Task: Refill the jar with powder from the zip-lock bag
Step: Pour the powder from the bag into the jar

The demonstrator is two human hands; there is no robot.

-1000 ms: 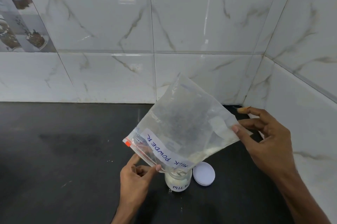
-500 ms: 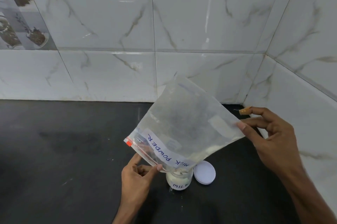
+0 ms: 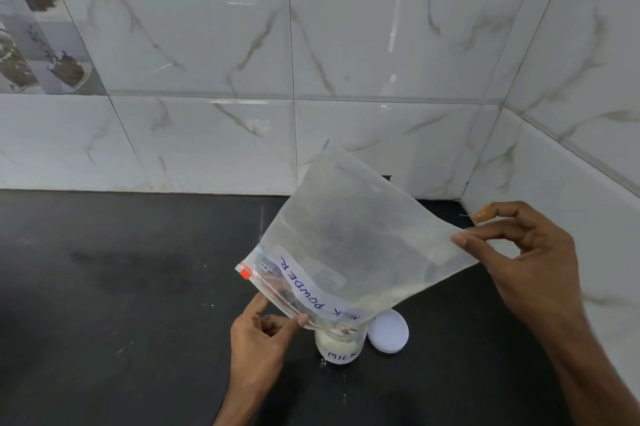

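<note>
A clear zip-lock bag (image 3: 353, 245) labelled "MILK POWDER" hangs upside down and tilted, its zip mouth over a small glass jar (image 3: 340, 347). The jar is labelled "MILK", holds white powder and stands on the black counter. My left hand (image 3: 263, 339) pinches the bag's zip edge just left of the jar. My right hand (image 3: 519, 259) pinches the bag's raised bottom edge on the right. A little white powder lies along the bag's lower edge. The jar's mouth is hidden behind the bag.
The jar's white lid (image 3: 388, 330) lies flat on the counter (image 3: 121, 304) just right of the jar. Specks of spilled powder dot the counter near the jar. Marble-tiled walls (image 3: 346, 61) close the back and right side, forming a corner.
The powder level in the jar has risen. My right hand has shifted a little higher with the bag's bottom edge. My left hand stays put.
</note>
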